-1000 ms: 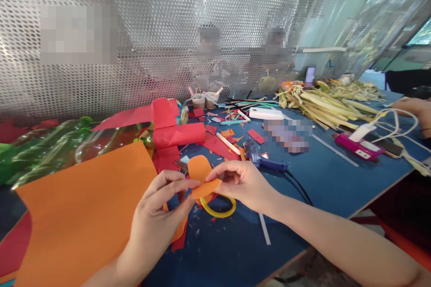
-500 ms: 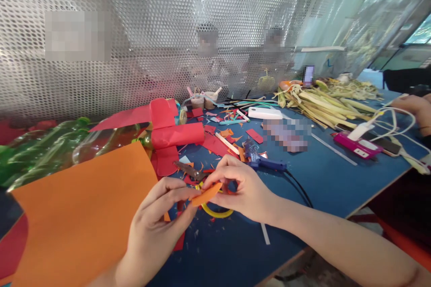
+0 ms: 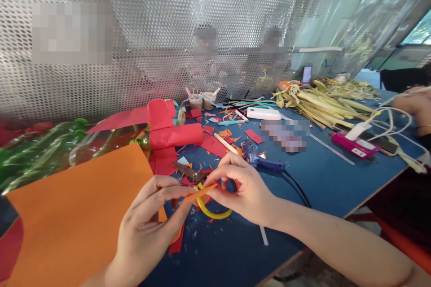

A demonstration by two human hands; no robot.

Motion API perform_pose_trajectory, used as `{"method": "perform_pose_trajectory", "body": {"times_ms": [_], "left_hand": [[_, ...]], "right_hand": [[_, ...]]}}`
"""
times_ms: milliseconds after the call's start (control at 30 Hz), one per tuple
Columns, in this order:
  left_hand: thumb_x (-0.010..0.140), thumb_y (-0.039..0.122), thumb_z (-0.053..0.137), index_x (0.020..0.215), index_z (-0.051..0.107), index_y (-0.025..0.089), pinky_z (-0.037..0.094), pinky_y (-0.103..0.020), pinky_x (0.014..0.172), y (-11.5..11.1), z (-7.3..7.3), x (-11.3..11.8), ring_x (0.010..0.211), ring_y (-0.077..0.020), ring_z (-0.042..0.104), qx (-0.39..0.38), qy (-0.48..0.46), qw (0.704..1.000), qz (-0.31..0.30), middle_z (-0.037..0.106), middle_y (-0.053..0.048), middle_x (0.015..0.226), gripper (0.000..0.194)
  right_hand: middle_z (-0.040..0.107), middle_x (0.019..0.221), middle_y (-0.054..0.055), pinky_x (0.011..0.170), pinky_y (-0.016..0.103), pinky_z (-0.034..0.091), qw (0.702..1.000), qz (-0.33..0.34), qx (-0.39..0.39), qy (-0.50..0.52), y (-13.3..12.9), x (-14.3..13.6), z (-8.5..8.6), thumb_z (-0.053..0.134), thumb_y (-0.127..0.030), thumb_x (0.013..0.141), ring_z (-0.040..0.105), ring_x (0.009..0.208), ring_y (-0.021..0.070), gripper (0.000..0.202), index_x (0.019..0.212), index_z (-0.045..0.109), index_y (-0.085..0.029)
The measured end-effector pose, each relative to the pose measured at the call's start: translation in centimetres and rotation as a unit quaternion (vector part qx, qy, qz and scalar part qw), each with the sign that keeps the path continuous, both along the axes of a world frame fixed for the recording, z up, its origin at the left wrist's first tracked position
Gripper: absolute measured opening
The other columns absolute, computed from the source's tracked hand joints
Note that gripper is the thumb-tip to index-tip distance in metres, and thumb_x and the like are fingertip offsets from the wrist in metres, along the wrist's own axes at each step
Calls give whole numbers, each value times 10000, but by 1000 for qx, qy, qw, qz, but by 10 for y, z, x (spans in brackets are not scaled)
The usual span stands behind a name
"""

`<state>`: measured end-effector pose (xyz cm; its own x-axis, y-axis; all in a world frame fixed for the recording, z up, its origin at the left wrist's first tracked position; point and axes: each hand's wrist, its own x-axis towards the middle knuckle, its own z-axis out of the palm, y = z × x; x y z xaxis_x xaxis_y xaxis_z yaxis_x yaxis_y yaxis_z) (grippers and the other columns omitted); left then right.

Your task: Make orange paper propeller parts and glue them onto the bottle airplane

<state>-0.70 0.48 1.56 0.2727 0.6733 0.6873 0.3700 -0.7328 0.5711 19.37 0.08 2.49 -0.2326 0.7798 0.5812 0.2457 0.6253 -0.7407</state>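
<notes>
A small piece of orange paper [image 3: 201,192] is pinched at its left end by my left hand [image 3: 151,215] and at its right end by my right hand [image 3: 244,190]. It shows almost edge-on above the blue table [image 3: 215,255]. Just beneath it lie scissors with a yellow handle [image 3: 217,216], partly hidden by my hands; their dark blades [image 3: 188,171] point to the upper left. To the left of my left hand rests a large orange sheet [image 3: 84,215]. A blue glue gun [image 3: 262,161] lies beyond my right hand.
Red paper shapes [image 3: 175,136] and green plastic bottles [image 3: 50,148] lie at the left. Paper scraps [image 3: 215,143] litter the middle. A pink power strip [image 3: 355,145] with white cables, dried husks [image 3: 319,105] and another person's hand [image 3: 412,107] are at the right. Perforated clear sheeting [image 3: 151,31] stands behind.
The orange paper has turned from showing a curved face to nearly edge-on between my fingers. My left hand has shifted slightly left. The view has moved a little.
</notes>
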Motion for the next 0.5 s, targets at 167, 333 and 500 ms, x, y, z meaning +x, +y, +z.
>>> {"method": "perform_pose_trajectory", "body": {"times_ms": [167, 333, 500], "left_hand": [[798, 150, 653, 845, 692, 283, 468, -234, 601, 2, 5, 1, 676, -131, 555, 3, -14, 1000, 28, 566, 28, 799, 146], [802, 156, 653, 832, 686, 284, 460, -222, 586, 3, 3, 1, 658, -124, 540, 1, -7, 999, 35, 559, 20, 777, 136], [785, 123, 615, 812, 697, 269, 457, -189, 564, 1, 6, 0, 644, -108, 578, 5, 19, 999, 39, 589, 30, 771, 169]], "right_hand": [[474, 819, -11, 600, 225, 470, 999, -18, -36, 33, 3, 3, -2, 694, -219, 807, 509, 639, 85, 48, 848, 685, -196], [477, 847, -12, 604, 222, 475, 998, 3, -56, 26, 3, 3, -2, 681, -193, 808, 510, 610, 69, 47, 853, 669, -195], [480, 843, -9, 591, 227, 471, 996, 35, -72, 33, 3, 2, -3, 692, -213, 796, 498, 612, 78, 69, 855, 666, -188]]}}
